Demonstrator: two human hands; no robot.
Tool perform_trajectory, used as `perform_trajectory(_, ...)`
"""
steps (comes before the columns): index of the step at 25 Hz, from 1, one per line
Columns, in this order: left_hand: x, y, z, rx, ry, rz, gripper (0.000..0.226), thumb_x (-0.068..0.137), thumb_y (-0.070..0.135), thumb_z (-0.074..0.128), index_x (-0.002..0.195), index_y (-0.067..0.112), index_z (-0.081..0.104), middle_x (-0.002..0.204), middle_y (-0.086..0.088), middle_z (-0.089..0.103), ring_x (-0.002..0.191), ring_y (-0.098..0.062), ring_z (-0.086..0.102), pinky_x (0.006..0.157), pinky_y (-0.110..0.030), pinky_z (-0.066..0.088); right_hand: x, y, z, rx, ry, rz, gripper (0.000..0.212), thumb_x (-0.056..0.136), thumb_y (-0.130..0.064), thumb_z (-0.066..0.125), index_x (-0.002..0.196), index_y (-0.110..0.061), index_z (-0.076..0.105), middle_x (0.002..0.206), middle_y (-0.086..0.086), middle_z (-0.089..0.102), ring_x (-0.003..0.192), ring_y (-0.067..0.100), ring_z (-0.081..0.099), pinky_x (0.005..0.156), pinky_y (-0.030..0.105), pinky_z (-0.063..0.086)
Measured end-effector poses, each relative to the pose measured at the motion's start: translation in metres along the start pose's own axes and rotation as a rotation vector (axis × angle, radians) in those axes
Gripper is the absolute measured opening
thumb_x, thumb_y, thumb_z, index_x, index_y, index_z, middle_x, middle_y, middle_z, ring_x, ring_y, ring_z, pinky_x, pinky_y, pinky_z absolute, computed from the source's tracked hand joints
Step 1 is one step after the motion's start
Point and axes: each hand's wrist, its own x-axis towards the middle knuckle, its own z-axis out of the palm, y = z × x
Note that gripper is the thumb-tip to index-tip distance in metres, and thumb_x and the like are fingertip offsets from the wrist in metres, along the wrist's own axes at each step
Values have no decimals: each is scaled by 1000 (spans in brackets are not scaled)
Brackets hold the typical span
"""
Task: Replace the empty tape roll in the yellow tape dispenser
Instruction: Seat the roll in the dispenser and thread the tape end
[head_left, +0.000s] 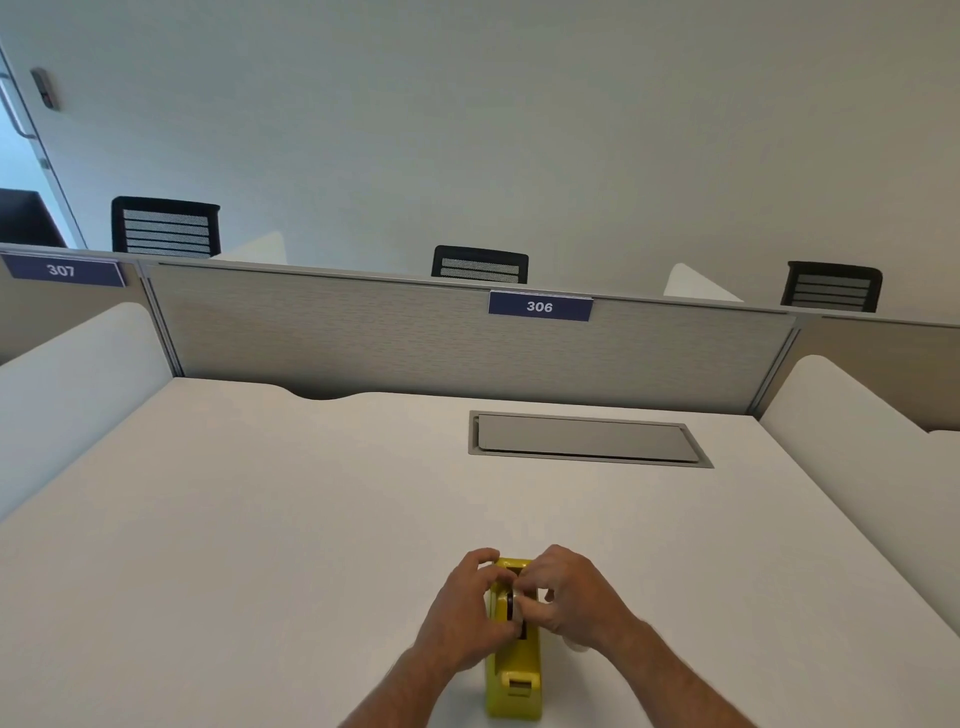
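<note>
A yellow tape dispenser (514, 670) stands on the white desk (260, 519) near its front edge, cutter end toward me. My left hand (465, 608) grips the dispenser's left side, fingers curled over the top. My right hand (563, 595) is closed over the well in the middle, pinching a small dark roll (511, 607) that sits in the slot. Most of the roll is hidden by my fingers. Something pale shows under my right wrist, too hidden to name.
A grey cable hatch (589, 439) is set into the desk at the back right. A grey partition (415, 338) with a "306" label closes the far edge; white side dividers (72, 384) flank the desk. Black chairs stand beyond.
</note>
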Motion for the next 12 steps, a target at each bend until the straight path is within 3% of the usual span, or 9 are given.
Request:
perform_trajectory(5,0,1,-1,7,0,-2,53,73,44,79,121,34,62,150,10,39,129,-13,47,108,-34,47,4,2,0,9,8,2,20,88,-33,61,93,-27,79,85,-11,77,81,9,58,70,18,44)
perform_trajectory(12,0,-1,-2,-9,-14,11,52,72,44,78,120,36,61,150,10,38,131,-14,45,110,-34,45,0,3,-2,54,12,43,21,79,-42,67,92,-28,76,87,-15,74,84,7,57,69,26,54)
